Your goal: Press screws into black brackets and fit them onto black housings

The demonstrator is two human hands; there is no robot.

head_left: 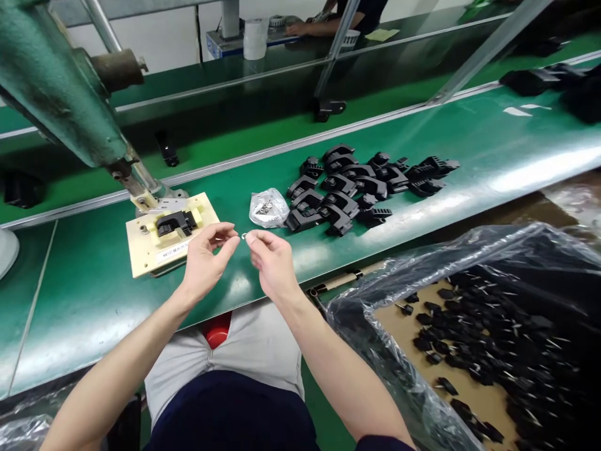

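Between thumb and fingers of my right hand (271, 258) is a small shiny metal ring (244, 236), too small to make out fully. Close beside it, my left hand (209, 255) has its thumb and fingers apart, with nothing visible between them. Left of that hand, a black curved plastic part (174, 224) sits in a cream-coloured fixture (141, 247) under a green press (61, 81). Just beyond my right hand lies a clear plastic bag (268, 208) with small metal pieces in it.
Several black plastic clamp-like parts (338, 194) are heaped on the green bench (94, 313). At lower right, a plastic-lined box (399, 332) holds many black knobs with metal pins (474, 332). Across the bench are metal posts (345, 34) and another person's arm (319, 28).
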